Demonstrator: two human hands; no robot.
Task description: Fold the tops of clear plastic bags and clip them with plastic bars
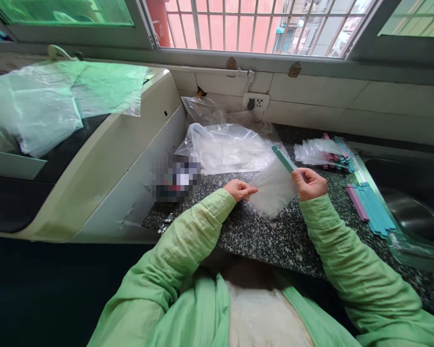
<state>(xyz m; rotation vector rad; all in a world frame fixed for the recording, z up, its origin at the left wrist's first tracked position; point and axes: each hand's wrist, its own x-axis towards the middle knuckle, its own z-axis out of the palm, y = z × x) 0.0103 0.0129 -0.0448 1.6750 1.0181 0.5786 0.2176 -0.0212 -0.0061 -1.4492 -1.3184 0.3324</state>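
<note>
1. Leftmost, a white machine with a dark top stands against the speckled worktop, and loose clear plastic sheets lie draped over its upper part.
2. Behind the hands, a heap of clear plastic bags rests on the worktop near the tiled wall, below a wall socket.
3. The left hand, in a light green sleeve, pinches the left edge of a small clear bag between thumb and fingertips.
4. That small clear bag is held just above the worktop, between the two hands, tilted with one corner pointing down.
5. A teal strip runs along the bag's upper right edge and sticks out past it toward the upper left.
6. The right hand is closed on the bag's right side, gripping it together with the lower end of the teal strip.
7. Farther right, a small pile of filled bags with pink and teal strips inside lies near the wall.
8. Beside it, loose strips, one pink and the others teal, lie side by side at the worktop's edge.
9. Rightmost, a steel sink is set into the worktop.
</note>
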